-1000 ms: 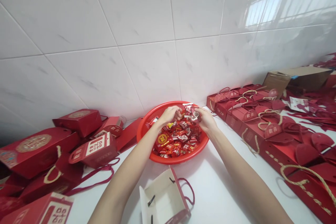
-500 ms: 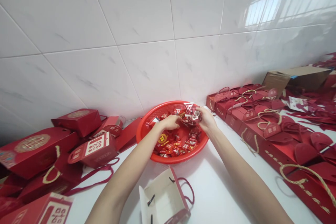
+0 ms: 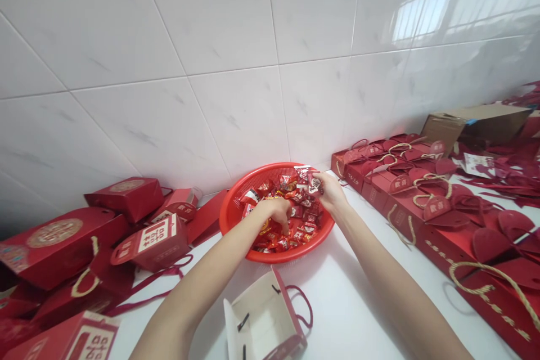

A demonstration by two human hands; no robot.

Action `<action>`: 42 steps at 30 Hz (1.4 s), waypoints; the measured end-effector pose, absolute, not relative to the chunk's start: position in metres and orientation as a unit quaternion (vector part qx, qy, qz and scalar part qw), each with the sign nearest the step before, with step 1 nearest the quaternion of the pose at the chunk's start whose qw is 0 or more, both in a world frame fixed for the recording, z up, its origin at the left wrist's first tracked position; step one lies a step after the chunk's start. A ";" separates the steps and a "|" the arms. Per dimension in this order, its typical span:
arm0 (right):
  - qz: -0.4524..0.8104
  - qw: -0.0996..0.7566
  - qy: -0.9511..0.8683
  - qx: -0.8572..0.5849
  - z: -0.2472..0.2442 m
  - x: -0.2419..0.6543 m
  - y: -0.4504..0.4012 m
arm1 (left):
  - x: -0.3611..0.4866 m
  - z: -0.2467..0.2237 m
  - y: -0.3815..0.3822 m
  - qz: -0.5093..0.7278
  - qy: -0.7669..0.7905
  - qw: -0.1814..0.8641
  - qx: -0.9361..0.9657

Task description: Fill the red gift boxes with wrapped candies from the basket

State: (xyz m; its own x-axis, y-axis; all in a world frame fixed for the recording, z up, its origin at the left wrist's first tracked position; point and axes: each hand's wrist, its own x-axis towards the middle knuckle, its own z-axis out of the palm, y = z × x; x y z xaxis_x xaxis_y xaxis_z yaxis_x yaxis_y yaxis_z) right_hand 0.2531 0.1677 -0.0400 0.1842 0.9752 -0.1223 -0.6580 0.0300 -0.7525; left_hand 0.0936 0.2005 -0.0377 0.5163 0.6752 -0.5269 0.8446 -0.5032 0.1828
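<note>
My left hand [image 3: 278,212] reaches into a red plastic basket [image 3: 228,208] of small wrapped candies [image 3: 306,230]. Its fingers are bent downward and somewhat apart over the candies, with no candy visible in them. At the basket's right rim, my right hand [image 3: 332,191] is closed around dark red and white candy packets [image 3: 307,175]. How many packets it holds is unclear. Below the basket, an opened gift box [image 3: 268,315] shows its pale inside and dark red cord handle.
Red gift boxes [image 3: 156,239] are piled at the left, some with cord or ribbon handles. A long row of closed red boxes [image 3: 405,191] runs along the right. Behind it stands a cardboard box [image 3: 442,129]. A tiled wall [image 3: 236,118] rises behind the basket.
My left hand has shifted down and slightly nearer within the basket, its fingers now pointing lower into the candies. My right hand stays nearly still with its packets.
</note>
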 end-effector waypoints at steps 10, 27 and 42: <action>0.604 0.680 -0.229 -0.346 -0.043 0.254 0.169 | 0.101 -0.043 0.191 -0.214 0.425 0.206 0.855; 0.656 0.638 -0.264 -0.306 -0.055 0.261 0.176 | 0.017 -0.019 0.146 0.187 0.485 0.317 0.794; 0.734 0.534 -0.334 -0.253 -0.027 0.242 0.118 | 0.012 -0.011 0.056 0.450 0.444 0.375 0.678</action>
